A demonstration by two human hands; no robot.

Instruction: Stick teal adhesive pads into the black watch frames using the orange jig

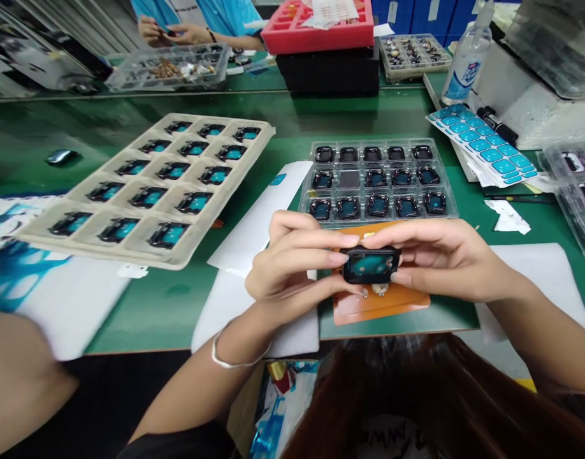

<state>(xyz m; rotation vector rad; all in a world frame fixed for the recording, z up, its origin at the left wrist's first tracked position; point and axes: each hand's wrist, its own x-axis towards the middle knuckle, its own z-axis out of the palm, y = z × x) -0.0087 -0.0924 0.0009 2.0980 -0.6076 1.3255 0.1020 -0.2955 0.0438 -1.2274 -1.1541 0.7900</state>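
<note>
A black watch-like case (370, 266) with a teal, glossy face is held upright between my two hands. My left hand (297, 264) pinches its left edge, and a white bangle circles that wrist. On the opposite edge, the fingers of my right hand (438, 258) close round the case. Beneath it lies an orange mat (388, 309) with small whitish bits on it. Just beyond my hands is a clear tray (451, 191) of similar black cases, one compartment holding none. A cream tray (197, 245) to the left carries several cases with teal faces.
White paper (254, 239) lies left of my hands. Blue sticker sheets (488, 146) and a clear pump bottle (467, 60) stand at the right. Across the table, a person's hands (173, 32) work behind a parts box (168, 67). A red tray (318, 32) sits on a black box.
</note>
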